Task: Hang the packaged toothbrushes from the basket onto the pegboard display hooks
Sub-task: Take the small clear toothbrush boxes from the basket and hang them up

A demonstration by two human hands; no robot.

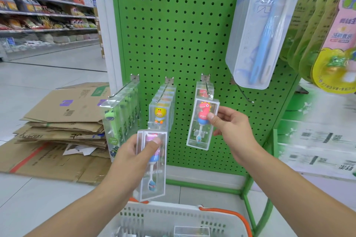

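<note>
Mid-hang, I'd say. Right hand (230,125) pinches the red dinosaur toothbrush pack (202,125) by its edge, the pack's top tab at the tip of the third hook (207,87) on the green pegboard (173,34); can't tell if it's threaded yet. Left hand (138,150) grips a pink-and-blue toothbrush pack (152,163) just above the white basket (173,217), waiting. Next: slide the red one back w/ its twin behind, then bring the left pack up to a hook, prob. the bare fourth hook (243,92).
</note>
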